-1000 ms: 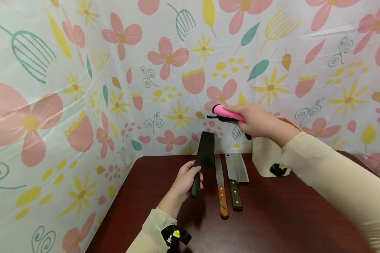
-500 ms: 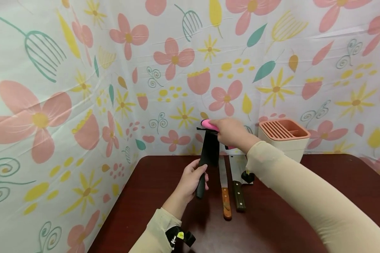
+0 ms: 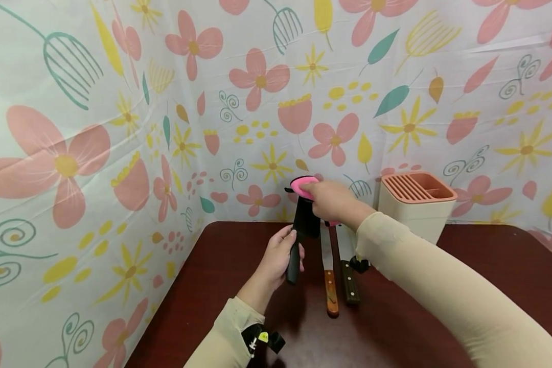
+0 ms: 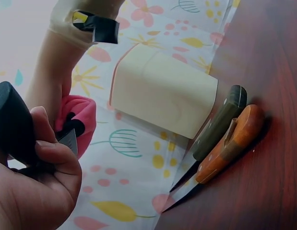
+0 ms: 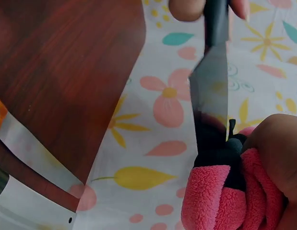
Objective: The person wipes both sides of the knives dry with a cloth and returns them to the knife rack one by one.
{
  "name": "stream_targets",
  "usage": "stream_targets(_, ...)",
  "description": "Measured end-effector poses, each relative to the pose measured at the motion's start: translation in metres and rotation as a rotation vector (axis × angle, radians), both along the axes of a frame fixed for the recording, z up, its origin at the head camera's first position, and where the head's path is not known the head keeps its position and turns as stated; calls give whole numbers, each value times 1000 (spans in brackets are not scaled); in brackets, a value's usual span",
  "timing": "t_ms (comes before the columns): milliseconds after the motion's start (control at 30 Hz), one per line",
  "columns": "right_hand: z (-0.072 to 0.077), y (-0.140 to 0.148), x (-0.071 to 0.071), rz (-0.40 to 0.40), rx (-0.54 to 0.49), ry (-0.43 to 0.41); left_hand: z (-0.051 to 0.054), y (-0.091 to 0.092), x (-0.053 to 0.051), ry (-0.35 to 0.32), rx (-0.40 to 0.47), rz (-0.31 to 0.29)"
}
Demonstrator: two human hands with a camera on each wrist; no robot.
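My left hand grips the black handle of a kitchen knife with a broad dark blade, held up at a tilt over the table's far edge. In my right hand is a pink fleecy cloth with black trim, bunched around the far end of that blade. The right wrist view shows the cloth folded over the blade, hiding its tip. On the table beneath lie a long knife with an orange-brown wooden handle and a cleaver with a dark green riveted handle; my right arm partly covers the cleaver's blade.
A cream knife holder with a slotted orange top stands at the table's back right, behind my right forearm. The dark red-brown table ends against a flower-printed sheet at the back and left.
My right hand has brought the cloth left and down from above onto the knife blade's far end. My left hand keeps its grip. The head view has shifted slightly.
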State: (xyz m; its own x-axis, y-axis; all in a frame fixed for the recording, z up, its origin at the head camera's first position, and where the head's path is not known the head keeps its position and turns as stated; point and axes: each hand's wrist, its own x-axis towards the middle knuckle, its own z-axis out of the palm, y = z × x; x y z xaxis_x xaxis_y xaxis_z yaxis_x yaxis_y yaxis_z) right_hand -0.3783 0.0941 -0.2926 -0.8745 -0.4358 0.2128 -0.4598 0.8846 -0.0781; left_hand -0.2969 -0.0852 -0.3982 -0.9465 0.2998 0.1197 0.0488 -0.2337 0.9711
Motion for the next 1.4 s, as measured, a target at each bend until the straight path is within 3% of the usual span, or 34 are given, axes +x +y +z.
stream_targets(167,-5,-2,9,42,54,69,4,0,0,-6,-15,18)
stream_targets(400,-7,-7,30,90,74,10,2,-1,-2,-10,4,17)
stream_targets(733,-5,-9,58,185,47,32,1,-3,-3,-29,41,25)
stream_targets(1033,4,-15,81,221,59,-32,0,-7,-3,19,39,34)
stream_targets(1400,8,-1,85,289,-65,-163,-3,-6,-4,-25,64,83)
